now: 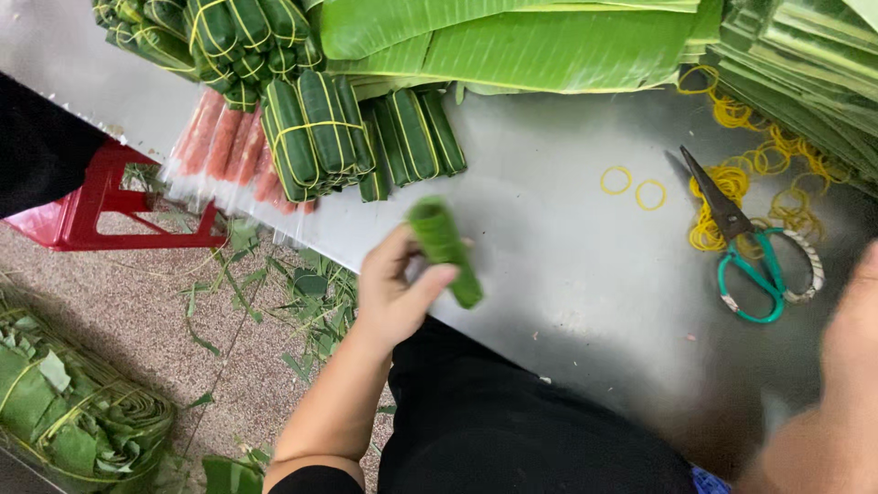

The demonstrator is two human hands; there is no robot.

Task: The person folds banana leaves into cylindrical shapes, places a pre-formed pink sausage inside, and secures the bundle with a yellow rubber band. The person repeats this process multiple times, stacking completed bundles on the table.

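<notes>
A grey metal surface [567, 265] runs over a leaf-strewn floor. Left of the scissors [752, 252], the left hand [395, 288] grasps a leaf-wrapped roll [445, 249], lifted for handling; right of them, the right hand [846, 384] blurs, its grip unclear.

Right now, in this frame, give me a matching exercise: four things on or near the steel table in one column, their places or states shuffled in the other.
Things:
1. leaf-wrapped roll
2. scissors
3. red stool
4. two loose rubber bands

Places or states:
A. on the floor beside the table
B. held in the left hand
C. flat on bare steel, left of the scissors
D. lying on the table, teal handles

Pairs: 1-B, 2-D, 3-A, 4-C
</notes>
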